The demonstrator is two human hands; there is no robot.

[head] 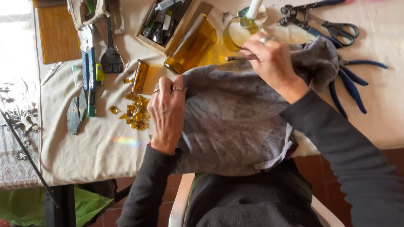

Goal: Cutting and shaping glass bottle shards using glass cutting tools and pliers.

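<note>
My left hand (167, 112) lies flat, grip released, on the grey cloth (235, 122), while my right hand (271, 61) pinches a thin tool (240, 58) beside the amber glass (191, 44).

My left hand (167, 113) lies flat, fingers spread, on the grey cloth (235, 122) spread over the tabletop (84, 151). My right hand (271, 61) pinches a thin stick (240, 58) at the cloth's far edge, its tip pointing toward the amber glass block (191, 44). Just left of my left hand sits a heap of amber shards (135, 112) (small, squarish bits) and a narrow amber strip (140, 76). Scissors (324, 23) and blue-handled pliers (351, 84) lie to the right, a brush (111, 54) further left.
</note>
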